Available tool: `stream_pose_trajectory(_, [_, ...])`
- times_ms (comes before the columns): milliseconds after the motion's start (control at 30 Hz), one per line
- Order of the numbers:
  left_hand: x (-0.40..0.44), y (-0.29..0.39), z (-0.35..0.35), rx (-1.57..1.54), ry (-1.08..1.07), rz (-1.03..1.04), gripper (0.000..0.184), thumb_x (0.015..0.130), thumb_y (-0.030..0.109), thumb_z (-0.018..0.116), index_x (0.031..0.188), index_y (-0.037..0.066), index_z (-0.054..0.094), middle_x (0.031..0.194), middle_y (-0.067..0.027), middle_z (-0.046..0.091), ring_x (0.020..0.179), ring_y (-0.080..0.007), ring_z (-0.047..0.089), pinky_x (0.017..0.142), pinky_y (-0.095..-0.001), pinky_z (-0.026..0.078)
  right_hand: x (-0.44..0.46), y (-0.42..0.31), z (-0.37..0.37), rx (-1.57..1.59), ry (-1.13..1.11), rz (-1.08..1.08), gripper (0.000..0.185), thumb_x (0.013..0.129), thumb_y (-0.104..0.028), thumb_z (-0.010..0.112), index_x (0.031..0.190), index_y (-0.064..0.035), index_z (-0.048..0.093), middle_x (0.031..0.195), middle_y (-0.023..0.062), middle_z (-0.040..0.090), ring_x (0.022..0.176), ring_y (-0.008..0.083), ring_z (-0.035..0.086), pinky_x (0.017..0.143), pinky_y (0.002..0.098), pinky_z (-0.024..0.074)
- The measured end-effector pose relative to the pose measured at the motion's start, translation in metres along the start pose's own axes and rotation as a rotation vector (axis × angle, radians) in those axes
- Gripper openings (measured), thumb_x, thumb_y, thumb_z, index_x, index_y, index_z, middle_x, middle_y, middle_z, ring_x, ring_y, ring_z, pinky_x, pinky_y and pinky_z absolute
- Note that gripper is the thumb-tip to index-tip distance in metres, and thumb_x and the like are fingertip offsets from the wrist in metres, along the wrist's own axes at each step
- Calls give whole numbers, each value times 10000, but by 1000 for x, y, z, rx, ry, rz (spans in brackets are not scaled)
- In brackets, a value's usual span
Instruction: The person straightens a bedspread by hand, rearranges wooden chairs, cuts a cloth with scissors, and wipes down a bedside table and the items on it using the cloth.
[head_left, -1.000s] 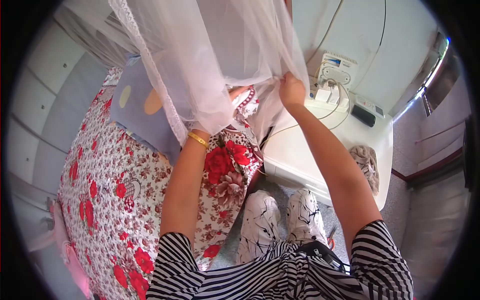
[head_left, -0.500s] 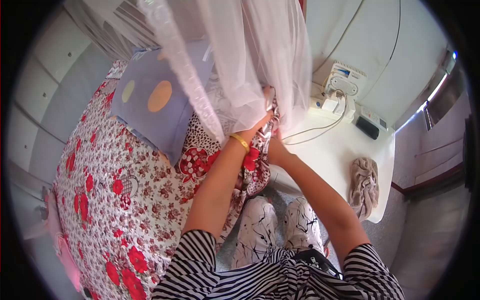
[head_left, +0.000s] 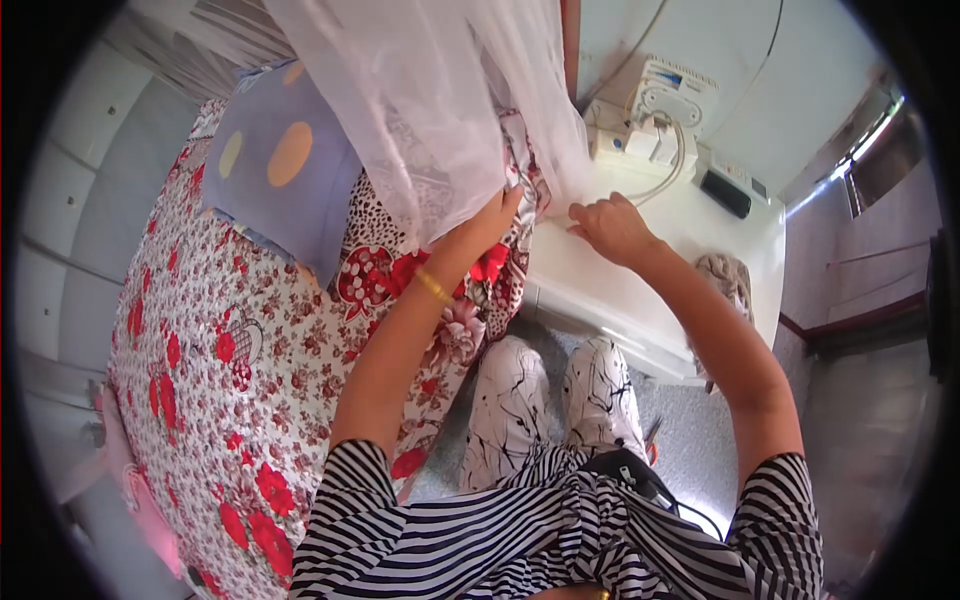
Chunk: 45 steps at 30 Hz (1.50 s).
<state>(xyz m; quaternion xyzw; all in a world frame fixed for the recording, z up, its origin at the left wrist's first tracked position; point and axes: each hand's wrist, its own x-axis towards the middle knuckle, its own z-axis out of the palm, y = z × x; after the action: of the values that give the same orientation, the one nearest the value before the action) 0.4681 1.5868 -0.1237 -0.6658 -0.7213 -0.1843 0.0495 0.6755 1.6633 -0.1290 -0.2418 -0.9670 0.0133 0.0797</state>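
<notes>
The flowery sheet [head_left: 285, 365] is probably soft, light and best grabbed by its bunched edge, with fingers curled in on the right hand [head_left: 612, 230] but their grip unreadable on the left hand [head_left: 488, 222].

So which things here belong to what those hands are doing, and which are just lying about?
Likely in the job:
net
sheet, at the left hand

Seemingly just lying about:
pillow
cloth
black object

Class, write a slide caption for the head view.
Left hand at floral bedding beside white netting, right hand over a white cabinet.
</notes>
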Motion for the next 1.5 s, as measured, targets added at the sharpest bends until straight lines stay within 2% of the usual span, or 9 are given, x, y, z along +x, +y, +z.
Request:
stream_pose_trajectory(133, [-53,12,-3,-344,-17,188,488,824,150,521,1279,15,406,1302,-175,414,1149,-334,429,989,-432,312,10,-5,4,-185,1,-41,248,811,-298,589,957,-110,519,675,65,628,673,214,632,700,349,428])
stream_pose_trajectory(200, [-66,14,5,148,28,404,479,818,135,520,1273,29,416,1269,-149,442,1164,-294,413,973,-382,342,15,-9,-1,-216,44,-14,281,811,-300,591,995,-98,526,710,66,634,671,229,631,704,353,430])
stream_pose_trajectory(567, [-63,-19,32,190,-65,325,513,794,21,423,1304,62,395,1401,-43,331,1305,-231,286,986,-320,390,19,17,-16,-40,-96,-413,90,737,-122,623,816,-118,581,796,64,500,896,248,514,729,377,423])
stream_pose_trajectory(800, [-69,-7,34,361,39,308,454,818,73,423,1271,69,439,1391,-27,349,1294,-215,317,881,-321,474,12,5,-65,174,-227,-120,179,779,-269,605,826,-97,589,718,111,605,751,290,596,684,403,446])
stream_pose_trajectory(1000, [-75,-12,24,148,-82,188,481,797,31,437,1272,101,449,1393,-44,352,1173,-239,467,898,-344,451,8,-11,-99,238,-221,-248,113,798,-194,579,826,-97,629,774,118,631,758,299,599,703,391,456])
stream_pose_trajectory(1133, [-76,-7,15,-199,-94,95,538,761,-36,495,1279,103,449,1367,-82,384,1146,-245,487,867,-342,459,15,-5,-129,287,133,-292,96,813,-152,566,836,-65,601,749,136,607,718,329,578,687,387,460])
stream_pose_trajectory(1200, [-76,-1,10,-581,160,90,532,783,-26,513,1297,84,430,1314,-118,442,1154,-203,479,859,-312,458,17,1,-152,255,330,-225,95,824,-154,560,841,-63,583,736,149,595,698,337,566,662,379,461])
stream_pose_trajectory(1367, [-72,52,-19,-1534,9,18,626,921,440,389,1350,-7,295,1091,-143,585,1013,-244,547,992,-355,312,18,33,-182,732,442,-30,222,942,-218,450,888,-38,569,707,-47,450,684,52,383,632,208,329])
stream_pose_trajectory(1500, [-65,82,-57,-1789,-308,297,815,858,544,454,1367,-35,190,1005,-148,576,954,-210,558,971,-370,341,2,38,-205,1054,600,85,221,929,-216,458,910,-31,576,670,-41,389,654,69,343,631,213,302])
